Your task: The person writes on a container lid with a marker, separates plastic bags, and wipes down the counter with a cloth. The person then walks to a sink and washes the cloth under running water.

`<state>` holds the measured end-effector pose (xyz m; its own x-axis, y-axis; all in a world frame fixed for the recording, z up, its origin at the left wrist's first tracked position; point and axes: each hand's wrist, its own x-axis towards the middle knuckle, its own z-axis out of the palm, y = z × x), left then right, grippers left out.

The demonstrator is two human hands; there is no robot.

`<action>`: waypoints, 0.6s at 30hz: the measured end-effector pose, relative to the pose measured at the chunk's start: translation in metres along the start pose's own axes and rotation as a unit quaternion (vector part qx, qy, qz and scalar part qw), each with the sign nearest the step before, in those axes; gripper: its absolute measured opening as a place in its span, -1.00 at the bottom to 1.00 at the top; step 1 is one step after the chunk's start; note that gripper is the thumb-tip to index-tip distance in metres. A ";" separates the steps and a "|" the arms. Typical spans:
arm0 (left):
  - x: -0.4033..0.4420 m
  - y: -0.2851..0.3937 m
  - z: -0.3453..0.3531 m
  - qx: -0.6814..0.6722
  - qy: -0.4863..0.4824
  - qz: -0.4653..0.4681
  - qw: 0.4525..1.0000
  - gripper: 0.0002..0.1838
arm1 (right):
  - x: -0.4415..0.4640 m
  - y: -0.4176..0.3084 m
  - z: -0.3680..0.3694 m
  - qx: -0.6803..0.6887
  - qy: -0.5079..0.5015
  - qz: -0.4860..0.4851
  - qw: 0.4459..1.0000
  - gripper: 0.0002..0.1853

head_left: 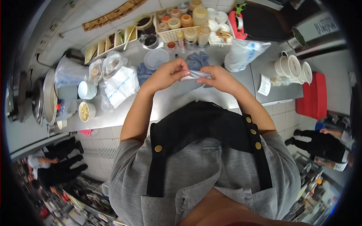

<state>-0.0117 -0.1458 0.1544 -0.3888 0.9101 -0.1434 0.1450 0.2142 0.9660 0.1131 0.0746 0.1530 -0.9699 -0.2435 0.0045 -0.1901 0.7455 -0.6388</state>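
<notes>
Above the metal counter [166,107], a small clear plastic bag [194,75] is stretched between my two hands. My left hand [167,74] pinches its left side with thumb and fingers. At the other side, my right hand [220,79] is closed on the bag with the thumb in front. Whether anything is inside the bag I cannot tell. Just behind my hands lie a blue cloth [198,60] and a translucent round tub [156,59]. Another blue cloth [144,72] sits left of my left hand.
A basket of sauce jars [171,35] and a tray of garnishes [109,43] line the back. A filled plastic bag [245,54] stands right, near white paper cups [292,66]. Stacked cups [87,90] and a white bag [122,86] are left. Other people [332,145] stand behind.
</notes>
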 end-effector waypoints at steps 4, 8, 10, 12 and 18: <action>0.018 0.019 0.002 -0.043 0.046 -0.003 0.998 -0.87 | -0.022 0.002 -0.023 0.287 0.028 0.062 0.955 -0.69; 0.030 0.026 0.007 -0.095 0.117 0.040 0.988 -0.80 | -0.036 0.005 -0.035 0.384 0.099 0.100 0.913 -0.77; 0.036 0.026 0.011 -0.095 0.125 0.062 0.986 -0.76 | -0.043 0.005 -0.041 0.342 0.082 0.186 0.917 -0.82; 0.043 0.026 0.013 -0.089 0.143 0.057 0.984 -0.71 | -0.049 0.009 -0.042 0.330 0.114 0.202 0.915 -0.82; 0.048 -0.062 -0.039 -0.216 0.324 0.075 0.918 -0.81 | -0.080 0.020 -0.053 0.500 0.238 0.132 0.822 -0.84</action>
<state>-0.0745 -0.1294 0.0965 -0.8738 0.4858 0.0208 -0.0789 -0.1838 0.9798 0.1784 0.1419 0.1804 -0.9520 0.2933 -0.0874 0.0257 -0.2079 -0.9778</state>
